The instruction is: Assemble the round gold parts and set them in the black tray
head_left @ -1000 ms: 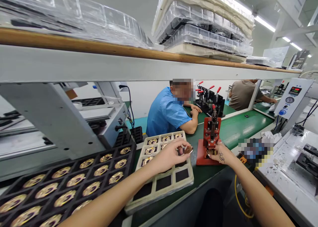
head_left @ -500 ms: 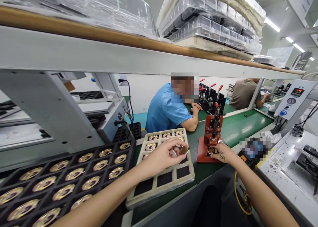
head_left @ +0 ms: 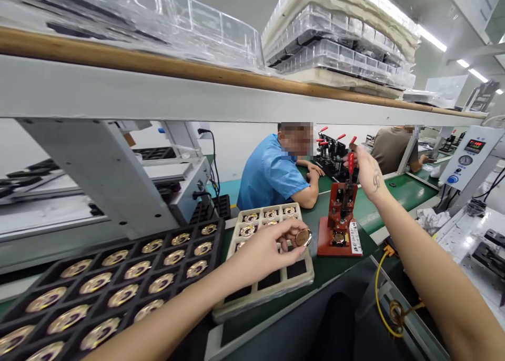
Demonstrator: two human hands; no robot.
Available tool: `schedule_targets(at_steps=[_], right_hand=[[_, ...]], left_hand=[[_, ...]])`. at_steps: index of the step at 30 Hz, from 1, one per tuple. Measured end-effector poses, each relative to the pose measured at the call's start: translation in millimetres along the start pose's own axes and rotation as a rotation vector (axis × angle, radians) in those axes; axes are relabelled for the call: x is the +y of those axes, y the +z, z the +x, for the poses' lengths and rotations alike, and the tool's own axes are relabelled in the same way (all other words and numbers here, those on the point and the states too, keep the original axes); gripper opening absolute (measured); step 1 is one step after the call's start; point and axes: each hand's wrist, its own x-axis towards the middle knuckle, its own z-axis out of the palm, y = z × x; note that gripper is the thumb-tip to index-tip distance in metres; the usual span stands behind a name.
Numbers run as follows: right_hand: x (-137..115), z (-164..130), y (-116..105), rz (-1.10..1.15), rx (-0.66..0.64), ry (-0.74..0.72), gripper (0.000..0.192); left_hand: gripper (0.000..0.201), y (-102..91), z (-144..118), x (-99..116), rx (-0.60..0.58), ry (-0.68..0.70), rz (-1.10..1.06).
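Note:
My left hand (head_left: 282,245) pinches a round gold watch case (head_left: 303,238), its brownish flat face with small marks turned to me. This hand hovers over a beige compartment tray (head_left: 262,309) holding several gold watch parts. My right hand (head_left: 369,174) is raised at the red lever handle (head_left: 351,163) of a small red hand press (head_left: 343,203), its fingers curled around the handle and partly hidden. Down in the press's fixture sits another round watch part (head_left: 338,238). A paper label (head_left: 355,239) is on the press's right side.
A large black tray (head_left: 130,234) with rows of gold watch parts lies at left. Across the green bench (head_left: 406,192) sits a person in blue (head_left: 262,171), near black clamps with red handles (head_left: 335,148). A shelf edge (head_left: 197,95) crosses above; a control box (head_left: 465,158) stands right.
My right hand has left the fixture at the base of the press and risen to its lever handle. My left hand keeps the watch case over the tray. The view has shifted slightly.

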Motion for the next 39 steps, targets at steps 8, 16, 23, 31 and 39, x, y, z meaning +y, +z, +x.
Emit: schedule_targets(at_steps=[8, 16, 23, 31, 39], right_hand=[[-19, -130, 0, -0.020, 0.026, -0.155, 0.044], [-33, -174, -12, -0.040, -0.054, -0.039, 0.037], [-73, -222, -21, 0.302, -0.174, 0.487, 0.035], [-84, -219, -28, 0.534, -0.158, 0.680, 0.038], [-90, -219, -36, 0.575, -0.165, 0.701, 0.037]], left_hand=[[0.030, 14.3, -18, -1, 0.055, 0.056, 0.126], [0.031, 49.8, -16, 27, 0.072, 0.319, 0.230], [0.031, 65.3, -17, 41, 0.081, 0.467, 0.291], [0.035, 72.6, -14, 52, 0.003, 0.439, 0.157], [0.033, 70.6, -13, 62, -0.066, 0.357, 0.036]])
